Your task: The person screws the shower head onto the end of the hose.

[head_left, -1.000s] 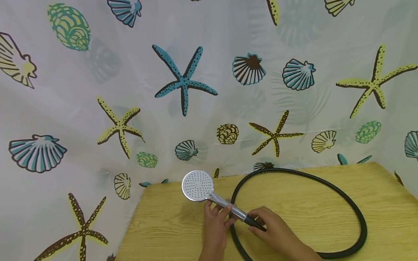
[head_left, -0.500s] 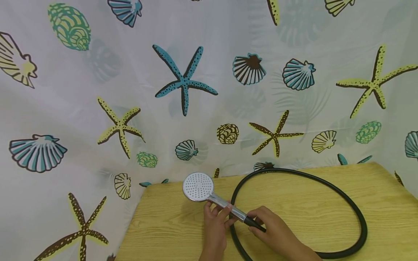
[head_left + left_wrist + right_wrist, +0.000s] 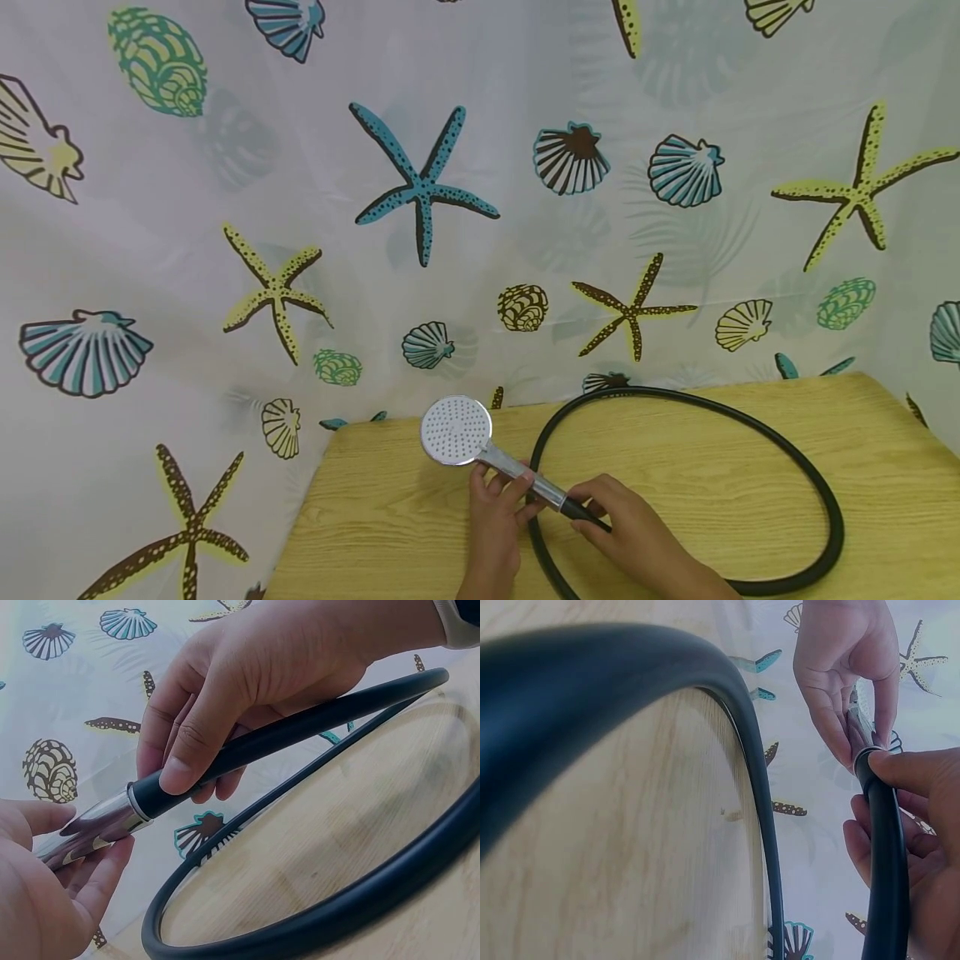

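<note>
A chrome shower head (image 3: 456, 430) with a round, dotted white face is held tilted above the table, its handle slanting down to the right. My left hand (image 3: 495, 517) pinches that handle between thumb and fingers. Just below, my right hand (image 3: 630, 525) grips the end of a black hose (image 3: 813, 475) where it meets the handle. In the left wrist view, the right thumb lies along the hose (image 3: 300, 731) right at the chrome collar (image 3: 139, 804). The right wrist view shows both hands close together at this joint, the left hand (image 3: 847, 667) on the chrome part.
The hose makes a wide loop over the wood-grain table (image 3: 375, 517), running to its right side. A white curtain (image 3: 480, 333) printed with shells and starfish hangs behind the table and along its sides.
The shower head's face has tipped slightly and sits a touch lower than a second ago. Both hands keep their grip in nearly the same place.
</note>
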A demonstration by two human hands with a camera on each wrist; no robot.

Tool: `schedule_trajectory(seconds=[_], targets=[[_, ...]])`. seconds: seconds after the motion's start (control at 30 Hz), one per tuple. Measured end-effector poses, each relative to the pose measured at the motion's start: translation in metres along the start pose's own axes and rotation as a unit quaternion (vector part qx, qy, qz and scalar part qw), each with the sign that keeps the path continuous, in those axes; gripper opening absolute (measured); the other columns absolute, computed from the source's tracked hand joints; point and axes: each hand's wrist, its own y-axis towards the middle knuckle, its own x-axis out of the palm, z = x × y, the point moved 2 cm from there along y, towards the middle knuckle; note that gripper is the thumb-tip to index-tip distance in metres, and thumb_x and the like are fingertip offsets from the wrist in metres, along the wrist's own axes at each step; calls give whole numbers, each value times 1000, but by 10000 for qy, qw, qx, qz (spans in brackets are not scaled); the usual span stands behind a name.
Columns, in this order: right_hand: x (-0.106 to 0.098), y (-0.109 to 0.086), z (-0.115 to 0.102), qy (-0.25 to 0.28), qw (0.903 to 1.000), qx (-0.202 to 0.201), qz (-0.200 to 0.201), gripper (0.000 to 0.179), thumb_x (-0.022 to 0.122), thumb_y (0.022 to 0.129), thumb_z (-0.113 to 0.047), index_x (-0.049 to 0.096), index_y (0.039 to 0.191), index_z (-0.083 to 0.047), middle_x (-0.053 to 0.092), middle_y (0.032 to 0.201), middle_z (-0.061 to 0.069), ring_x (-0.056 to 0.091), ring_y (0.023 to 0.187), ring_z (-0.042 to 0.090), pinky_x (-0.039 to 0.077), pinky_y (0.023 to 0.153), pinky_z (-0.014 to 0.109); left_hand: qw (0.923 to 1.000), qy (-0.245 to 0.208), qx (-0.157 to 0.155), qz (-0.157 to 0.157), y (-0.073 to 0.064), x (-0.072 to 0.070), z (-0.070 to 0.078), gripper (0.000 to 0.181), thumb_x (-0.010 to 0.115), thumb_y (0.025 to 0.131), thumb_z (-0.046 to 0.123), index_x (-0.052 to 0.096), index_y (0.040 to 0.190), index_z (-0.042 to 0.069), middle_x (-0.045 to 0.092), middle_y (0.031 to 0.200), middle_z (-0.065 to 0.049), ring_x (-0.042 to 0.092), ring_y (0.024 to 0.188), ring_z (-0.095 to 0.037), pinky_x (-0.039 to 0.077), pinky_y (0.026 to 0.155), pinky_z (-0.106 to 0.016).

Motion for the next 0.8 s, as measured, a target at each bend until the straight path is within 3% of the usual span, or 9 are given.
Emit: schedule_trajectory(seconds=[0.43,0.8], targets=[[0,0,3,195,9998,38,-6,30,74,92,-13,64,120,-16,65,112,-5,69,90,9,58,77,19,9999,-88,-102,19,-1,1,3,73,71,92,9,27,150,10,62,129,-13,70,107,-20,64,88,-40],[0,0,6,450,9988,188,-93,28,72,94,-19,64,121,-18,65,113,-3,69,90,9,58,77,18,9999,-101,-123,-13,0,1,2,72,72,92,10,29,150,11,62,131,-14,70,112,-25,63,89,-42]])
